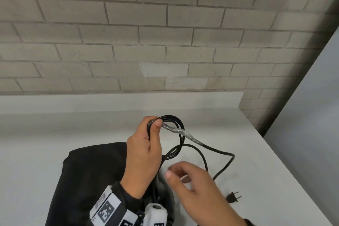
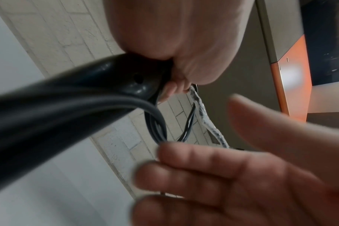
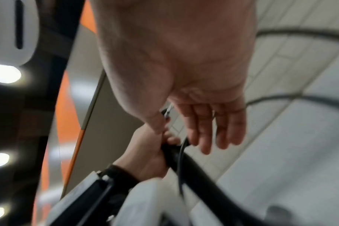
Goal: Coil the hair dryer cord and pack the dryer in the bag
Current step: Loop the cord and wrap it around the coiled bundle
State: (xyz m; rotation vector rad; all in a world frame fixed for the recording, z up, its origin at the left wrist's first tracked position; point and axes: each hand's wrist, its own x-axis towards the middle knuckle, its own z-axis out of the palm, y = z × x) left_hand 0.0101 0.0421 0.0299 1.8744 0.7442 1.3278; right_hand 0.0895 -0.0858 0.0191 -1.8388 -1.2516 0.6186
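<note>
Broadly, a pale table (image 1: 55,134) runs along a brick wall (image 1: 165,24), and on its near side lies the black bag (image 1: 88,170). Over the bag's right edge the left hand (image 1: 142,154) is raised, fingers and thumb curled round the hair dryer (image 2: 48,110) handle and several gathered loops of cord (image 1: 176,124), clamped together near the top. From that fist a silver-taped stretch (image 1: 183,132) slopes down to the right; the free black tail loops on toward the table edge and ends at the plug (image 1: 233,196), lying flat, well apart from the coil. The right hand (image 1: 194,185) hangs below and right of the loops, fingers relaxed and spread, holding nothing. The slack lies just beyond those fingers, to their right, so the right hand is the nearer one to catch it and bring another turn up to the left fist.
</note>
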